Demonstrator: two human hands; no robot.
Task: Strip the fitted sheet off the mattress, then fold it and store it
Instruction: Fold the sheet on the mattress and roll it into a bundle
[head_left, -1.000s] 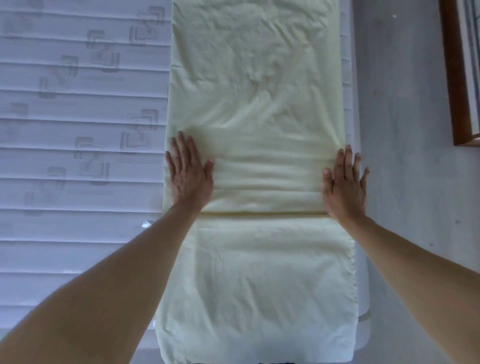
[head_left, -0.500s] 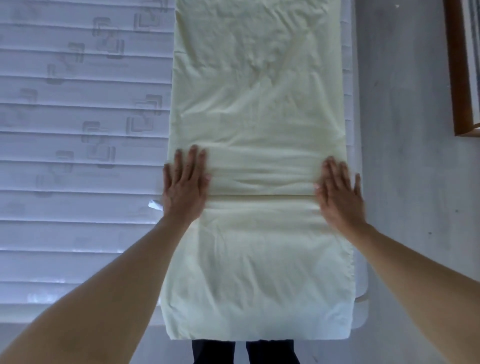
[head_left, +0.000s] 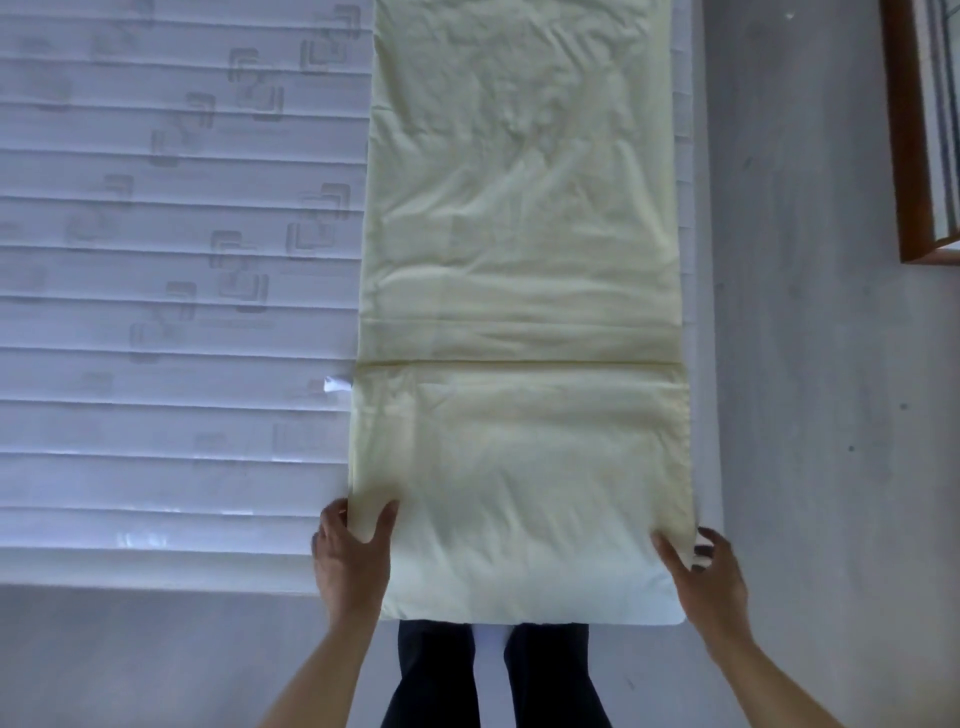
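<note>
The pale yellow fitted sheet (head_left: 519, 260) lies folded into a long strip along the right side of the bare white mattress (head_left: 171, 312), with a fold line across it about two thirds of the way down. My left hand (head_left: 353, 551) grips the strip's near left edge, thumb on top of the cloth. My right hand (head_left: 701, 566) grips the near right corner area, thumb on top and fingers curled round the edge. The near end of the strip hangs slightly past the mattress foot, over my legs.
Grey floor (head_left: 810, 364) runs along the right of the mattress and in front of it. A wooden-framed panel (head_left: 909, 156) stands at the far right. A small white tag (head_left: 336, 384) sticks out at the sheet's left edge. My dark trouser legs (head_left: 493, 675) are below the sheet.
Both hands have slid from pressing flat near the fold line back toward me, and now grip the sheet's near edges. The view has shifted back, showing the mattress foot and my legs.
</note>
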